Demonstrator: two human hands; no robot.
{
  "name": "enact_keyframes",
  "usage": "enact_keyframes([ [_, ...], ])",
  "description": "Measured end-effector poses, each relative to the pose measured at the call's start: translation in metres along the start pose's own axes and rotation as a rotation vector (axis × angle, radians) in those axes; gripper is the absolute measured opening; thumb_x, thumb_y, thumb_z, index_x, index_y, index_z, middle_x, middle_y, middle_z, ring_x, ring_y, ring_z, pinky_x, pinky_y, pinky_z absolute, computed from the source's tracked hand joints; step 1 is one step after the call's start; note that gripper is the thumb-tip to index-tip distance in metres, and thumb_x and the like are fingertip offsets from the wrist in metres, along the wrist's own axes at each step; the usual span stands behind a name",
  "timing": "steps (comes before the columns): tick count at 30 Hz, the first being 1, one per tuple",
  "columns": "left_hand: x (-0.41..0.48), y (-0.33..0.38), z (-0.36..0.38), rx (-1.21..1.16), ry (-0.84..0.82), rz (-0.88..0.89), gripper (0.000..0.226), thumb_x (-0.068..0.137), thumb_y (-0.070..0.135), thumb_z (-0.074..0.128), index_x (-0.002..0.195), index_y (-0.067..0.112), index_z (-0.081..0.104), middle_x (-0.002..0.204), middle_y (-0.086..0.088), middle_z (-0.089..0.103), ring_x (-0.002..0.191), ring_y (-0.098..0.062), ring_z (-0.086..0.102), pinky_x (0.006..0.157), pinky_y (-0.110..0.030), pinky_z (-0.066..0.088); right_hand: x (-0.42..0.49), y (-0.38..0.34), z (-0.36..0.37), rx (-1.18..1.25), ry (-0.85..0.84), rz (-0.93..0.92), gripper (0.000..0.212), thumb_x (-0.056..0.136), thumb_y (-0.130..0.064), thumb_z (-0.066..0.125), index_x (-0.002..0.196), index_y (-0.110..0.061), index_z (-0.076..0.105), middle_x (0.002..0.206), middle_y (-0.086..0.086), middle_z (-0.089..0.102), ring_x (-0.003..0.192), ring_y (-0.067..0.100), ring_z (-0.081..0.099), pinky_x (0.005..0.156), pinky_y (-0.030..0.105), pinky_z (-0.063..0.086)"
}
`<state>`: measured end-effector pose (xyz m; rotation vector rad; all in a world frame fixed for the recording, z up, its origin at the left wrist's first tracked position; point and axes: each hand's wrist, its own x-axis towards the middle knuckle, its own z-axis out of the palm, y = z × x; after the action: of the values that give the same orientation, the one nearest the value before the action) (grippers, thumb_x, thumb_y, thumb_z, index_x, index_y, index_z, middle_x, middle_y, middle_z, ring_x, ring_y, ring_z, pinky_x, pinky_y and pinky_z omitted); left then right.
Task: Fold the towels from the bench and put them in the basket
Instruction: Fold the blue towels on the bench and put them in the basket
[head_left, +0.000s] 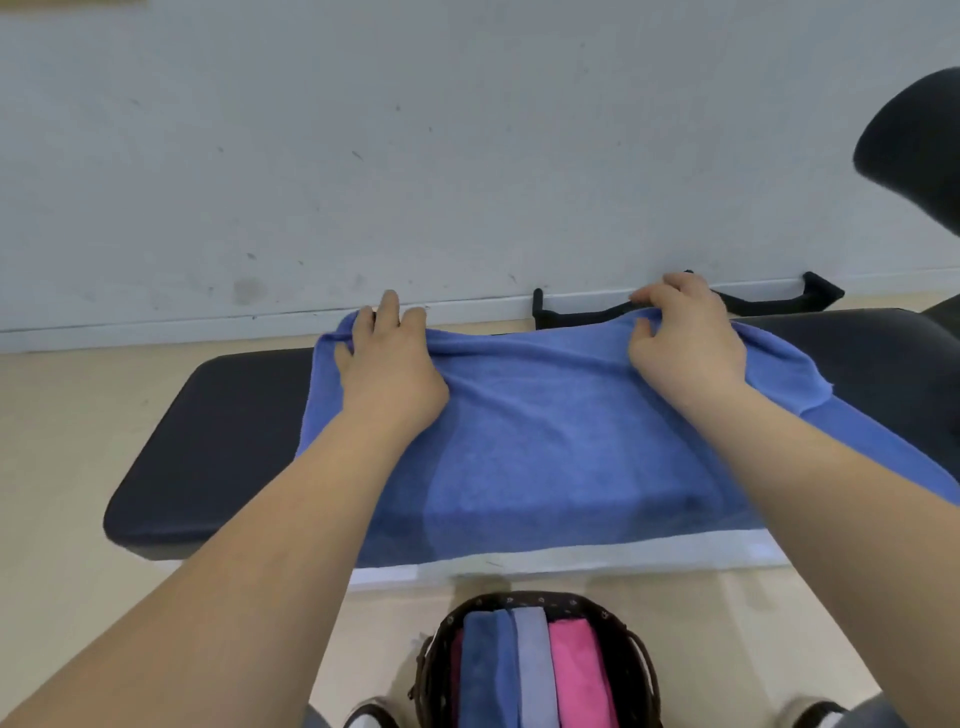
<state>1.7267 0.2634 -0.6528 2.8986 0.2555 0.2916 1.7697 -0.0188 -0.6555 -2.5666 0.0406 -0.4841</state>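
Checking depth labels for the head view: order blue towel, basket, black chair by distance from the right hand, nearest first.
1. Blue towel: on the bench, its far edge gripped by the right hand.
2. Black chair: upper right, beside the wall.
3. Basket: on the floor at the bottom of the view, near the person's feet.

The basket (540, 670) and its folded towels (535, 670) are cut off below; the bench (208, 441) runs off right.

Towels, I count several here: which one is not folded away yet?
The large blue towel spread over the black padded bench, gripped by both hands. The dark blue, pale blue and pink ones stand folded in the woven basket.
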Motion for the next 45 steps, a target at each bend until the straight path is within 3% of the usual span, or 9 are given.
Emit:
enact_keyframes([
  [5,-0.009,-0.01,0.002,-0.191,-0.014,0.117,0.032,0.089,-0.001,0.046,0.096,0.02,0.069,0.105,0.0,0.068,0.091,-0.024,0.061,0.071,-0.038,0.049,-0.036,-0.031,-0.012,0.089,-0.274,-0.24,0.027,0.097,-0.024,0.057,0.119,-0.025,0.072,0.124,-0.006,0.07,0.117,0.019,0.063,0.096,0.041,0.053],
  [8,-0.011,-0.018,0.005,-0.191,-0.042,0.121,0.03,0.088,0.002,0.044,0.067,0.019,0.057,0.07,0.004,0.055,0.071,-0.025,0.055,0.059,-0.043,0.046,-0.061,-0.048,0.002,0.039,-0.494,-0.381,0.04,0.101,-0.039,0.056,0.138,-0.026,0.061,0.146,-0.007,0.057,0.138,0.014,0.049,0.111,0.04,0.044],
  [11,-0.013,-0.03,0.005,-0.243,-0.069,0.051,0.018,0.095,0.019,0.051,0.097,0.015,0.069,0.095,-0.001,0.067,0.093,-0.025,0.062,0.081,-0.045,0.054,-0.064,-0.056,0.02,-0.048,-0.516,-0.38,0.052,0.102,-0.049,0.051,0.147,-0.025,0.053,0.164,0.004,0.037,0.154,0.019,0.026,0.124,0.039,0.026],
  [18,0.0,-0.054,0.003,-0.016,-0.201,-0.18,0.079,0.096,0.065,0.043,0.149,0.007,0.043,0.159,-0.016,0.037,0.151,-0.036,0.025,0.123,-0.047,0.023,-0.047,-0.068,0.047,-0.184,-0.552,-0.25,0.064,0.101,-0.064,0.031,0.159,-0.035,0.033,0.172,-0.002,0.017,0.159,0.026,0.007,0.126,0.055,0.001],
  [24,0.004,-0.031,0.009,0.053,-0.064,-0.018,0.046,0.097,0.043,0.047,0.127,0.009,0.057,0.141,-0.015,0.051,0.14,-0.038,0.036,0.115,-0.05,0.03,-0.031,-0.071,0.052,-0.129,-0.564,-0.189,0.055,0.104,-0.059,0.032,0.153,-0.038,0.042,0.169,-0.007,0.025,0.159,0.022,0.008,0.125,0.055,-0.001],
  [30,-0.01,0.021,0.013,-0.06,-0.13,0.349,0.026,0.096,0.031,0.056,0.105,0.008,0.065,0.109,-0.008,0.062,0.11,-0.03,0.053,0.102,-0.043,0.04,-0.029,-0.045,0.006,0.133,-0.353,-0.097,0.02,0.098,-0.031,0.058,0.109,-0.023,0.073,0.11,-0.005,0.074,0.107,0.02,0.065,0.086,0.03,0.047],
  [34,-0.019,0.054,0.018,-0.063,-0.136,0.428,0.021,0.096,0.033,0.055,0.094,0.012,0.058,0.103,-0.008,0.062,0.104,-0.03,0.054,0.102,-0.046,0.042,-0.031,-0.002,-0.035,-0.052,-0.305,-0.067,0.032,0.095,-0.029,0.063,0.12,-0.013,0.071,0.119,0.006,0.074,0.118,0.03,0.062,0.107,0.044,0.044],
  [39,-0.036,0.104,0.018,-0.103,-0.168,0.507,0.032,0.098,0.03,0.055,0.119,0.008,0.065,0.122,-0.008,0.063,0.117,-0.029,0.053,0.106,-0.039,0.039,-0.036,0.048,-0.097,-0.166,-0.119,0.146,0.032,0.092,-0.033,0.062,0.12,-0.019,0.064,0.122,0.009,0.059,0.113,0.034,0.056,0.085,0.043,0.05],
  [45,-0.077,0.177,0.01,-0.359,-0.166,0.577,0.032,0.101,0.026,0.057,0.128,0.013,0.067,0.14,0.0,0.06,0.13,-0.021,0.054,0.104,-0.03,0.042,-0.052,0.1,-0.136,-0.136,-0.424,0.39,0.03,0.092,-0.033,0.064,0.084,-0.004,0.066,0.078,0.016,0.068,0.071,0.031,0.065,0.061,0.033,0.047],
])
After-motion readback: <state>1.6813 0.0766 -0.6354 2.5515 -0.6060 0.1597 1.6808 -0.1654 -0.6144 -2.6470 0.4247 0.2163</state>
